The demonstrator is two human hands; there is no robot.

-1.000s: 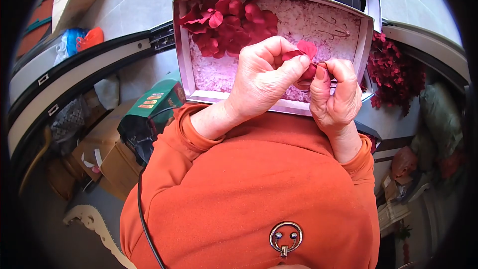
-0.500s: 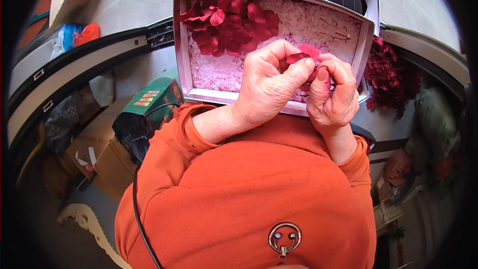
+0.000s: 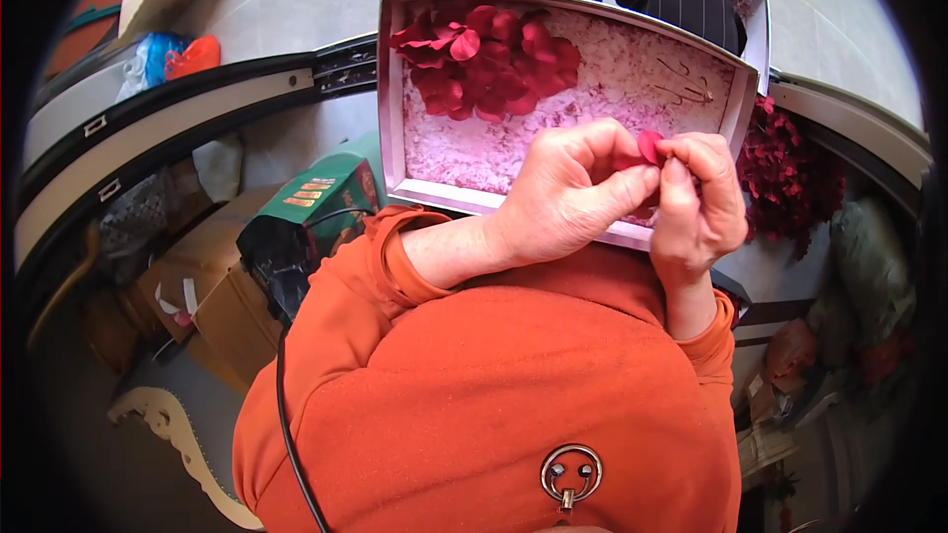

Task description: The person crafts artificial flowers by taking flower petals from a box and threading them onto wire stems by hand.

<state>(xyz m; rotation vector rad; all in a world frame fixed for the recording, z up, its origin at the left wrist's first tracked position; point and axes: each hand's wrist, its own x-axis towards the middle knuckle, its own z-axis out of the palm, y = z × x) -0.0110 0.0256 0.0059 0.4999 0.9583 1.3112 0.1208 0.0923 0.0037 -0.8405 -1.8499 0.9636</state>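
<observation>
Left hand [image 3: 565, 195], right hand [image 3: 705, 205] drawn toward near box rim [image 3: 444, 195], grips pinching red petal [image 3: 649, 146]; room leftward.

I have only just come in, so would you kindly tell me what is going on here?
A person in an orange top has the left hand and right hand together, fingertips pinching a small red petal piece. They work over the near edge of a shallow box. Inside it, a cluster of red petals lies at the far left and some thin stems at the right.
</observation>
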